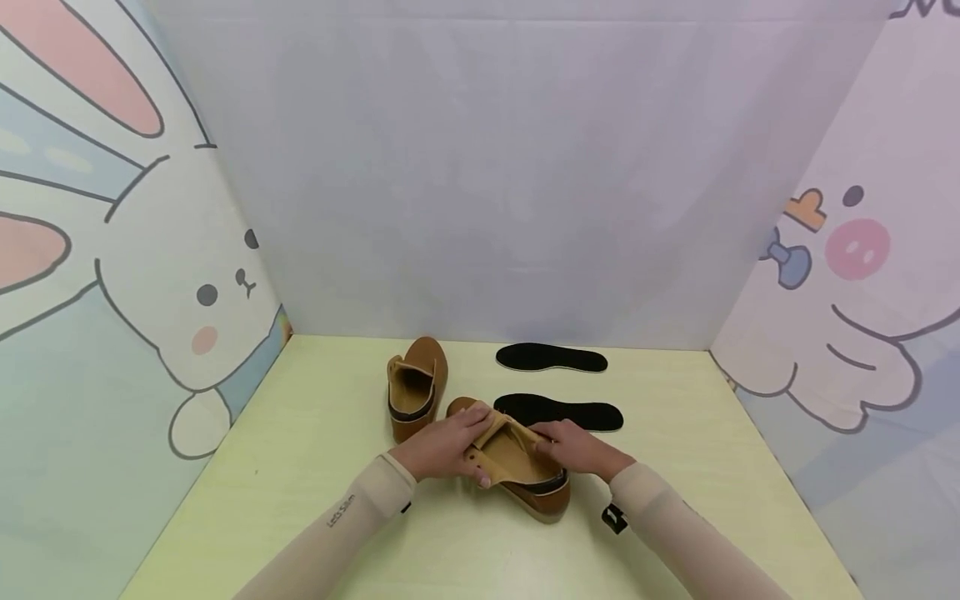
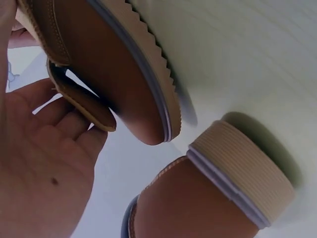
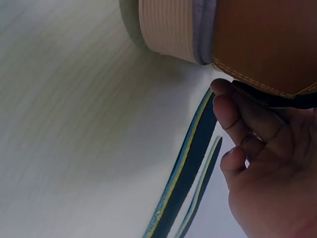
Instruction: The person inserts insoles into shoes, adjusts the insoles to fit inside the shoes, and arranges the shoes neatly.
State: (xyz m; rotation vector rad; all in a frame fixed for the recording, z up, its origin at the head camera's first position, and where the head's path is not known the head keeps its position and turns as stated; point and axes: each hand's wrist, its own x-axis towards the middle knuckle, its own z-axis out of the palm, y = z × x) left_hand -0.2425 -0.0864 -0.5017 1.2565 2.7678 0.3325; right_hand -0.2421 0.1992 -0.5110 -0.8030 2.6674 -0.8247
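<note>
The near shoe (image 1: 553, 502) sits on the table (image 1: 262, 417) between both hands, its opening spread wide, and most of the risk lies in that spread. The left hand (image 1: 452, 443) grips the tongue and near flap with thumb and fingers parted; the right hand (image 1: 576, 447) pinches the far flap between thumb and fingers. If either grip slips, the leather could spring inward and narrow the mouth; pulling unevenly might twist the shoe or tip it. A shove toward the toe could bump the other shoe (image 1: 416, 392), whose heel is just beside it. The near insole (image 1: 558, 412) lies close behind the right fingers, whether touching I cannot tell, so a careless knuckle could push it toward the far insole (image 1: 551, 357)
</note>
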